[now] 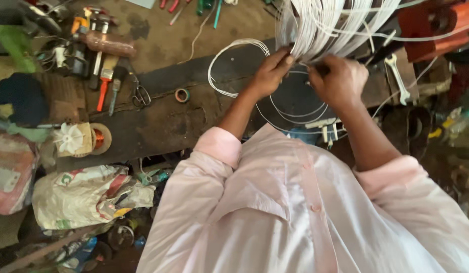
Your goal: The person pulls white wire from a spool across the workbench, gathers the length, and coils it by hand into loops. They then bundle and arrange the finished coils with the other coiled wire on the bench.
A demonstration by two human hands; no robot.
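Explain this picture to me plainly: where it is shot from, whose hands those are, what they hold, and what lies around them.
The one picture comes from a camera worn on a person's head, looking down over their pink shirt. Both bare hands work at a bundle of white wires: the left hand pinches strands, and the right hand is closed around them. Loose white loops hang below. On the dark, worn workbench lie scissors, a small roll of tape, a white plastic fan wheel, a copper wire spool and a wrench.

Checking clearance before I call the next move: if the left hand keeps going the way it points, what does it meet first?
The left hand points up-right into the white wire bundle; its fingers already touch it.
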